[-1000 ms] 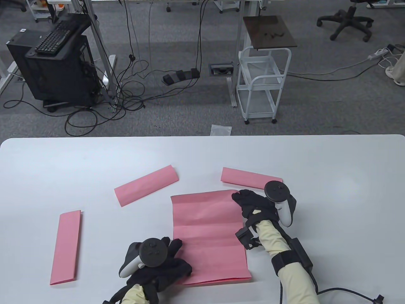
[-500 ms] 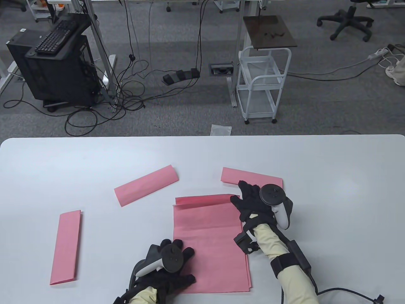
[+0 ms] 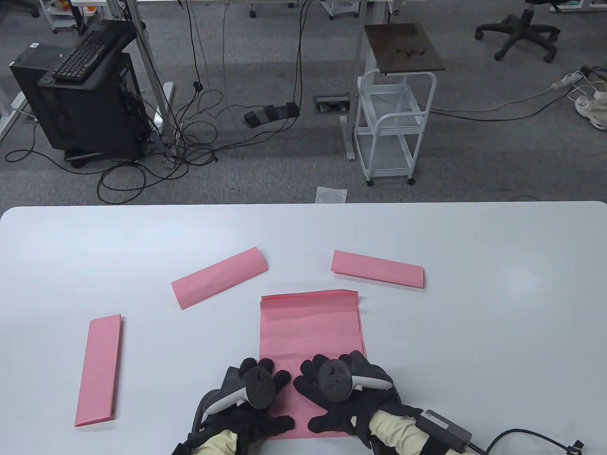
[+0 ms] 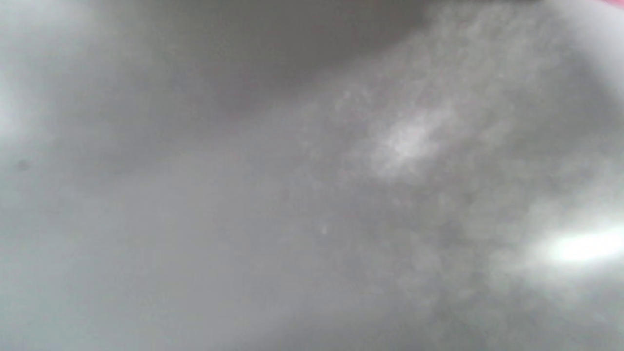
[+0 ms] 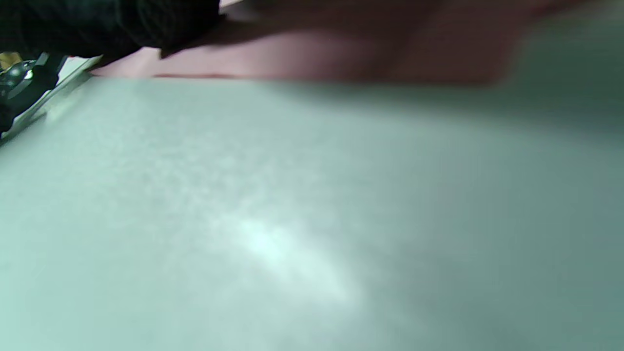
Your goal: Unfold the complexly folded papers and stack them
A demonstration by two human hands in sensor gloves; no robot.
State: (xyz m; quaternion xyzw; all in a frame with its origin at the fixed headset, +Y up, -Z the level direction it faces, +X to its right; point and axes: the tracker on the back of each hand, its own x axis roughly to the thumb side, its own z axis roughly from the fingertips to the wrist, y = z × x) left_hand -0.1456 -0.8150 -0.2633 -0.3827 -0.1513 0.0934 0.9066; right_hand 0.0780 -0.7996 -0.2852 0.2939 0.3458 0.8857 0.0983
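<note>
Right hand [image 3: 348,395] moved beside left hand [image 3: 246,403] on pink sheet [image 3: 310,327].

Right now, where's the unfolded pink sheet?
In the table view, the unfolded pink sheet lies near the table's front edge, centre, under the left hand and right hand, between three folded strips.

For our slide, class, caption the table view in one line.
Both hands press an opened pink sheet flat; three folded strips wait.
</note>
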